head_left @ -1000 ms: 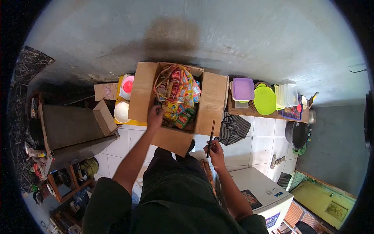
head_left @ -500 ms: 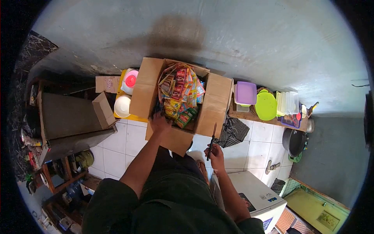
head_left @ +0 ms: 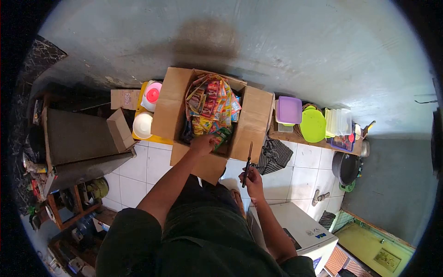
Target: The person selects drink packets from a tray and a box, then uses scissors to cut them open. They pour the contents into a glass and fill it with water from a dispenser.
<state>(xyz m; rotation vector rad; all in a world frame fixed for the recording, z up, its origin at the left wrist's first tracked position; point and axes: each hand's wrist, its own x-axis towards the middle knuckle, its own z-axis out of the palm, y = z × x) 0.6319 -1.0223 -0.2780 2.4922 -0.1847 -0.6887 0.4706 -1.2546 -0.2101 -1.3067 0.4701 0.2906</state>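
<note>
The person's left hand is positioned over the near edge of the open cardboard box, fingers partly curled at the green sachets; whether they grip a sachet cannot be told. The colorful sachets lie piled inside the box. The right hand is located outside the box, near and right, fingers closed around the black scissors, blades pointing to the far side. A striped cloth lies on the tiled floor, right of the box.
</note>
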